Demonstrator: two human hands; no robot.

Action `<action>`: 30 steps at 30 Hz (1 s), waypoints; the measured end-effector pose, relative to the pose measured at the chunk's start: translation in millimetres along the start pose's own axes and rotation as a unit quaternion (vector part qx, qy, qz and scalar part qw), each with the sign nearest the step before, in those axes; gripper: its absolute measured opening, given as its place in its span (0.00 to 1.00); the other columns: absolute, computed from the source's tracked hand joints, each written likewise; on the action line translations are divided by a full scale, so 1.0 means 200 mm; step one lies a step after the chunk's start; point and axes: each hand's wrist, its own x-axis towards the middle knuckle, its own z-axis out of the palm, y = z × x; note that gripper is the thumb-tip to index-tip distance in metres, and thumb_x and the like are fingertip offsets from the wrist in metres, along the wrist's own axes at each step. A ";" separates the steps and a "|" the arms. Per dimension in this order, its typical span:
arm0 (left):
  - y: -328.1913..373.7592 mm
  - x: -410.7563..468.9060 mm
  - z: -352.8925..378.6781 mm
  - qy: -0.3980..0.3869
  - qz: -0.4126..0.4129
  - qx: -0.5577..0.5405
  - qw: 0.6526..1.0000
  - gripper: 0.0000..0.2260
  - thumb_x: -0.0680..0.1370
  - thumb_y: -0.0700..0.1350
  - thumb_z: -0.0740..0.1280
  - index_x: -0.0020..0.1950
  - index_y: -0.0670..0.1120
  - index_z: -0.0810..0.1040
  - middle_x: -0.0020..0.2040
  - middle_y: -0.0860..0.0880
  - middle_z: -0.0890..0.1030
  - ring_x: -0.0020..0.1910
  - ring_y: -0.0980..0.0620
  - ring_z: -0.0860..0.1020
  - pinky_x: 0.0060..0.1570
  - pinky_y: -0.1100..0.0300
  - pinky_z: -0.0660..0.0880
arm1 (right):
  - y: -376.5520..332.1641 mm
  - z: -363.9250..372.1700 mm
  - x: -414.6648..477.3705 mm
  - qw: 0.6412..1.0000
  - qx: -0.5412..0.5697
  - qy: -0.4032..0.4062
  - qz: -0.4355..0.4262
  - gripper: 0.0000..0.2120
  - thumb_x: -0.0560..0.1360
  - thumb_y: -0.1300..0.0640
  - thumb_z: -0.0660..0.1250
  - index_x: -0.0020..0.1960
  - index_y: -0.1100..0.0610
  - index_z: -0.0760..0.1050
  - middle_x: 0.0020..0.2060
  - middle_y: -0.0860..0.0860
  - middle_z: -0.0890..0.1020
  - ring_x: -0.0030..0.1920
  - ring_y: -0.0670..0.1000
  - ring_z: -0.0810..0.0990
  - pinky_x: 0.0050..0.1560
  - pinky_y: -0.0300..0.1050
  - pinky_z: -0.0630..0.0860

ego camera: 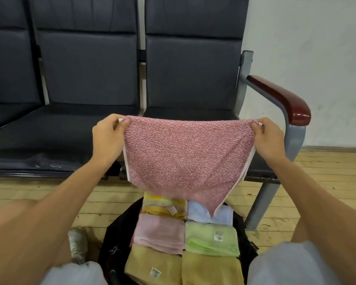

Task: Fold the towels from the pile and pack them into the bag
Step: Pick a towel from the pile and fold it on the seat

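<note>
Pinched at its two top corners, the towel [185, 157] hangs stretched between our left hand [108, 136] and right hand [268, 138], in the air before the bench [86, 68]. Its lower edge sags to a point that dangles just over the blue towel [212, 212] at the far right corner of the bag [111, 233], which sits on the floor between our knees with six folded towels in two rows.

We think the main risk is a crooked fold: with the bottom hanging lopsided, bringing the corners together now would leave the edges mismatched. Lowering it too soon could also let the tip drag across the packed towels and rumple them (the blue one first). A thin pinch on loose terry might slip as well, dropping one side.

Each hand has thumb and fingers closed tight on a corner of cloth, the other fingers curled in, and holds nothing else
</note>
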 end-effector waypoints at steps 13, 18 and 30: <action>-0.03 0.02 -0.05 -0.008 0.016 0.063 0.998 0.10 0.81 0.48 0.63 0.55 0.45 0.81 0.45 0.49 0.82 0.44 0.53 0.79 0.44 0.61 0.71 | 0.04 -0.02 -0.01 0.997 -0.059 -0.026 -0.037 0.13 0.82 0.52 0.60 0.57 0.58 0.80 0.47 0.56 0.83 0.47 0.56 0.81 0.56 0.50 0.75; -0.04 0.03 -0.04 -0.033 -0.070 -0.021 0.997 0.08 0.81 0.46 0.63 0.54 0.45 0.80 0.47 0.47 0.82 0.46 0.49 0.81 0.48 0.48 0.80 | 0.01 0.00 0.00 0.995 0.062 -0.056 0.053 0.10 0.81 0.55 0.63 0.57 0.59 0.79 0.50 0.55 0.82 0.47 0.55 0.82 0.43 0.45 0.82; -0.01 0.04 -0.06 -0.016 -0.153 -0.148 0.977 0.10 0.80 0.42 0.65 0.59 0.43 0.80 0.48 0.49 0.82 0.48 0.55 0.80 0.47 0.61 0.77 | -0.01 -0.03 0.01 0.958 0.231 -0.076 0.153 0.10 0.80 0.58 0.64 0.57 0.60 0.80 0.51 0.52 0.81 0.49 0.49 0.80 0.40 0.36 0.75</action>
